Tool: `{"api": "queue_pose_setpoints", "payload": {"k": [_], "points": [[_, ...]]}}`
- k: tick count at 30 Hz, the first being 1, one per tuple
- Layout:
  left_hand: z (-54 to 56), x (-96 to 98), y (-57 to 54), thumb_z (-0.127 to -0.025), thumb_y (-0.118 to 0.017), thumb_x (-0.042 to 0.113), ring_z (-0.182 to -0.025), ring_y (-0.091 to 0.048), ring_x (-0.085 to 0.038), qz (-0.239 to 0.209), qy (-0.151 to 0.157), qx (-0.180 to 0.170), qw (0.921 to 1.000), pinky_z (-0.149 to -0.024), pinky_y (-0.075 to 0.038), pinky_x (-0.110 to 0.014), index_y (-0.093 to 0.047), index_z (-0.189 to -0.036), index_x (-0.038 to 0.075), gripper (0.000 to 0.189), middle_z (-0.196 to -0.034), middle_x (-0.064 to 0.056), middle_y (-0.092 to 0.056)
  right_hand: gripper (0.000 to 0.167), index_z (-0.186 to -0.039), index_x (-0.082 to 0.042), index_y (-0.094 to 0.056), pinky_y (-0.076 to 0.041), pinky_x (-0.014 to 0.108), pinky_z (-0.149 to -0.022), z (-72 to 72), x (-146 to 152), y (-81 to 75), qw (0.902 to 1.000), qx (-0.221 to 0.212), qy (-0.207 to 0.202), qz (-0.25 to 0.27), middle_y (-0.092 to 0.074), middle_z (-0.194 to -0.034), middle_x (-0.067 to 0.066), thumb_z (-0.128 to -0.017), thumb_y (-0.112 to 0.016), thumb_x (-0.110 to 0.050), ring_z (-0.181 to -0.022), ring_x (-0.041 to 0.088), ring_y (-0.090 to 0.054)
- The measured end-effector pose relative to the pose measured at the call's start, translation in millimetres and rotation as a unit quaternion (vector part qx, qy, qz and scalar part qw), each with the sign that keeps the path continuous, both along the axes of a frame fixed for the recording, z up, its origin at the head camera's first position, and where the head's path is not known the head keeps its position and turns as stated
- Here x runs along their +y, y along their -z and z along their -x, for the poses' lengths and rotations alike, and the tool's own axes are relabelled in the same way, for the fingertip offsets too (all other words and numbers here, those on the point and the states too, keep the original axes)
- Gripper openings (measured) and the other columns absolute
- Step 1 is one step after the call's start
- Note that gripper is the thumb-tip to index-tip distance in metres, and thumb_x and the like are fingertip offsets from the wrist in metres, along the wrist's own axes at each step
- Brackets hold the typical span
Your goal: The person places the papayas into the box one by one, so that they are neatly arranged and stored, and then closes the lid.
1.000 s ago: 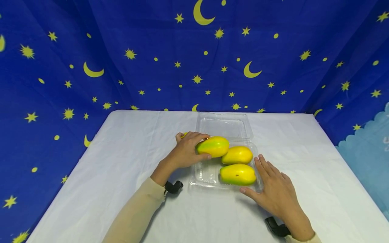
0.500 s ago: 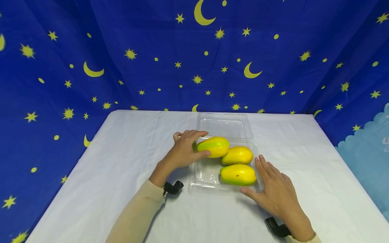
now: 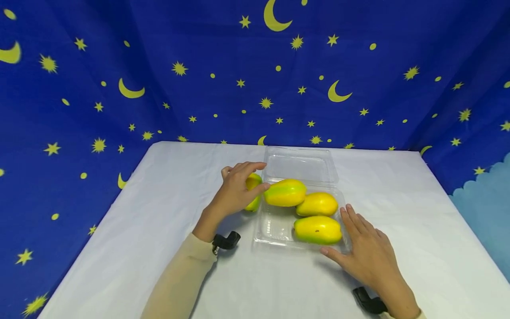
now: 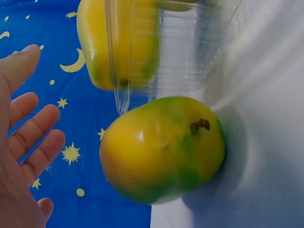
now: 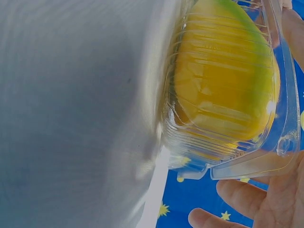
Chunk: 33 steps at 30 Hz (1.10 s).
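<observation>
Three yellow-green mangoes sit in the clear plastic clamshell box (image 3: pixel 275 241): one mango (image 3: pixel 285 193) at the back left, another (image 3: pixel 318 204) beside it, a third (image 3: pixel 318 230) at the front right. A fourth mango (image 3: pixel 253 192) lies on the table just outside the box's left wall, partly hidden by my left hand (image 3: pixel 239 188). That hand is spread over it with fingers extended, and the left wrist view shows a gap between its fingers and this mango (image 4: pixel 164 149). My right hand (image 3: pixel 368 252) rests with straight fingers along the box's right rim.
The box's lid (image 3: pixel 300 166) lies folded back toward the far table edge. White cloth covers the table (image 3: pixel 179 186), and a blue star-patterned curtain (image 3: pixel 223 53) hangs behind it and along the sides.
My left hand has drawn left, off the back-left mango in the box, uncovering the mango outside. The right hand stays at the rim. The head view has shifted slightly.
</observation>
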<state>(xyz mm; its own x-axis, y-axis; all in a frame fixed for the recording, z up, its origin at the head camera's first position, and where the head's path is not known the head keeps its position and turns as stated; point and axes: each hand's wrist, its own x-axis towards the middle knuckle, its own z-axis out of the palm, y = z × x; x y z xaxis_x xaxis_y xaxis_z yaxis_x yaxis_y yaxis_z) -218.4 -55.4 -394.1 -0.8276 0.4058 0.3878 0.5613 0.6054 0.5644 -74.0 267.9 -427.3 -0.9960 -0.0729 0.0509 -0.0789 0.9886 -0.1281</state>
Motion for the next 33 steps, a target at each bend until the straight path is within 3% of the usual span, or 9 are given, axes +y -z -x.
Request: {"api": "queue_pose_setpoints", "payload": {"k": [7, 14, 18, 22, 29, 33], "points": [[6.8, -7.0, 1.3, -0.093, -0.069, 0.044, -0.12, -0.06, -0.021, 0.005, -0.039, -0.039, 0.9984, -0.097, -0.028, -0.048, -0.058, -0.139, 0.024, 0.052, -0.139, 0.001, -0.06, 0.116, -0.161, -0.01, -0.02, -0.038, 0.072, -0.098, 0.4, 2.3, 0.0, 0.9999, 0.009, -0.006, -0.001, -0.022, -0.167, 0.013, -0.079, -0.049, -0.088, -0.143, 0.043, -0.037], [13.1, -11.5, 3.9, -0.093, -0.07, 0.041, -0.127, -0.058, -0.023, 0.01, -0.049, -0.056, 0.9972, -0.1, -0.032, -0.051, -0.059, -0.138, 0.023, 0.05, -0.138, -0.003, -0.061, 0.116, -0.161, -0.01, -0.019, -0.039, 0.072, -0.097, 1.0, 2.9, -1.0, 0.9999, 0.009, -0.006, -0.001, -0.022, -0.167, 0.013, -0.079, -0.049, -0.087, -0.143, 0.044, -0.038], [14.5, -13.4, 6.2, -0.092, -0.07, 0.04, -0.123, -0.058, -0.029, 0.008, -0.064, -0.086, 0.9942, -0.101, -0.042, -0.05, -0.059, -0.138, 0.019, 0.052, -0.138, -0.006, -0.06, 0.116, -0.161, -0.01, -0.02, -0.039, 0.072, -0.097, 0.6, 2.9, -0.6, 0.9999, 0.009, -0.005, 0.002, -0.022, -0.167, 0.013, -0.079, -0.049, -0.087, -0.143, 0.044, -0.038], [15.5, -16.3, 10.1, -0.092, -0.07, 0.041, -0.114, -0.061, -0.029, 0.007, -0.089, -0.13, 0.9875, -0.093, -0.052, -0.046, -0.057, -0.139, 0.017, 0.054, -0.137, -0.009, -0.06, 0.116, -0.161, -0.011, -0.02, -0.039, 0.072, -0.097, 0.3, 2.9, -0.2, 0.9999, 0.01, -0.006, 0.001, -0.023, -0.167, 0.013, -0.079, -0.049, -0.087, -0.142, 0.044, -0.038], [18.2, -20.3, 15.9, -0.091, -0.068, 0.048, -0.11, -0.064, -0.028, 0.023, -0.073, -0.175, 0.9815, -0.09, -0.054, -0.044, -0.055, -0.142, 0.014, 0.062, -0.137, -0.006, -0.06, 0.116, -0.161, -0.01, -0.02, -0.039, 0.072, -0.096, 0.3, 2.8, 0.6, 0.9999, 0.012, -0.008, -0.004, -0.023, -0.167, 0.013, -0.079, -0.049, -0.088, -0.142, 0.044, -0.038], [20.0, -22.5, 19.8, -0.09, -0.068, 0.053, -0.118, -0.063, -0.027, 0.024, -0.063, -0.206, 0.9762, -0.096, -0.054, -0.047, -0.051, -0.144, 0.016, 0.067, -0.139, -0.006, -0.06, 0.116, -0.16, -0.01, -0.021, -0.04, 0.072, -0.096, 0.1, 3.0, 1.2, 0.9998, 0.015, -0.009, -0.005, -0.023, -0.166, 0.013, -0.079, -0.049, -0.088, -0.142, 0.044, -0.039]]}}
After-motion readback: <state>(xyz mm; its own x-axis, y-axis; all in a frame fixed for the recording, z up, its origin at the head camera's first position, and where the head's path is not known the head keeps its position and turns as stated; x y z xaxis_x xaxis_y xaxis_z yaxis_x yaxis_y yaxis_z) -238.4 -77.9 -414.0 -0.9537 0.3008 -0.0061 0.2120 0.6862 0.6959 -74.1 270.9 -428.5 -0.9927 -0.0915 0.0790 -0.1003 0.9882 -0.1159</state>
